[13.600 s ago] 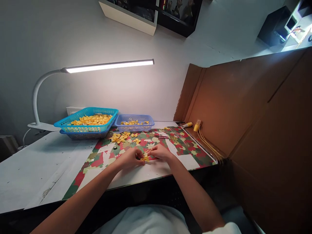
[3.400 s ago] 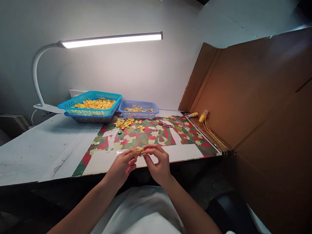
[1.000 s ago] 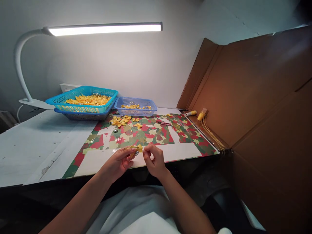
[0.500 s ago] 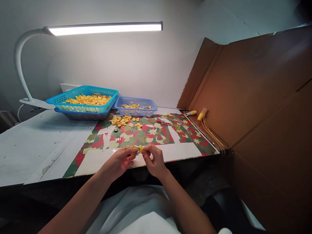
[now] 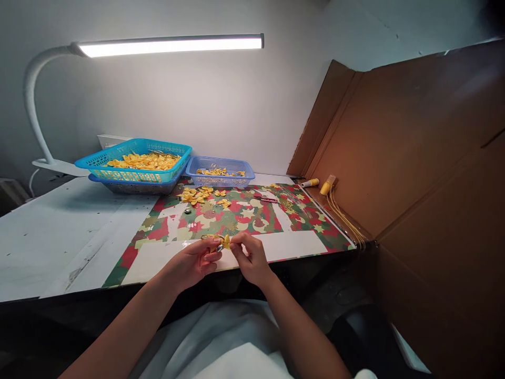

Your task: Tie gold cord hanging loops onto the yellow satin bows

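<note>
Over the table's front edge, my left hand (image 5: 197, 260) is closed on a small yellow bow (image 5: 226, 241) with a gold cord loop on it. A round shiny piece shows just below the bow, by my left fingers. My right hand (image 5: 251, 259) pinches the right side of the same bow between thumb and forefinger. The fingertips cover part of it, so fine detail is hidden. Beyond my hands, several yellow bows (image 5: 196, 195) lie on the patterned sheet (image 5: 236, 213), with a small round silver piece (image 5: 187, 211) near them.
At the back left, a turquoise basket (image 5: 134, 171) full of yellow bows sits on a blue one. A smaller blue basket (image 5: 221, 181) stands beside it. Pink-handled snips (image 5: 268, 199) lie farther right. Yellow cords (image 5: 343, 213) run along a cardboard wall (image 5: 414, 142). A lamp (image 5: 169, 46) hangs above.
The bow has turned between my fingers, and its cord loop now shows as a rounder ring above my left hand. Both hands keep nearly the same place.
</note>
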Demonstrator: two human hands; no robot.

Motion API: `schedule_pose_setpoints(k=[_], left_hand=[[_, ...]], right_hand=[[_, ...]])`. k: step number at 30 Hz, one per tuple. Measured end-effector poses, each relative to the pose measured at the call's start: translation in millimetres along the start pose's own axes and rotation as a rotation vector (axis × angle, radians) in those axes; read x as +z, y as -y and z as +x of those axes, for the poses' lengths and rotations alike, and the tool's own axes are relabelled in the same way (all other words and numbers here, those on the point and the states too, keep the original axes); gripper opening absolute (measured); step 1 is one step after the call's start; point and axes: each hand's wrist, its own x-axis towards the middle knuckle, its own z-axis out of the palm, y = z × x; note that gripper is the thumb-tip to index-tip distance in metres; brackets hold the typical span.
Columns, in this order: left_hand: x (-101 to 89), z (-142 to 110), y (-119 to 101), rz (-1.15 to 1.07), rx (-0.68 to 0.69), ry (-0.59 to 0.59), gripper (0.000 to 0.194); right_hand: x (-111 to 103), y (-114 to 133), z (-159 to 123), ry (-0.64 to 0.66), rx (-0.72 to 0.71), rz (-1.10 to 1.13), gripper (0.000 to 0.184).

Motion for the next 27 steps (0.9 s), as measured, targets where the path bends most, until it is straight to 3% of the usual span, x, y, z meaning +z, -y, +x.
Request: schedule_pose_setpoints(k=[20,27], left_hand=[[9.1,-3.5,3.3,0.065,0.056,-0.053,0.032],[11.0,-2.9,5.4,0.111,0.096,-0.081,0.035]], right_hand=[[2.4,3.5,0.6,-0.039,-0.011,-0.002,0.013],[-1.7,7.9,5.6,0.048,0.005,-0.028,0.019]])
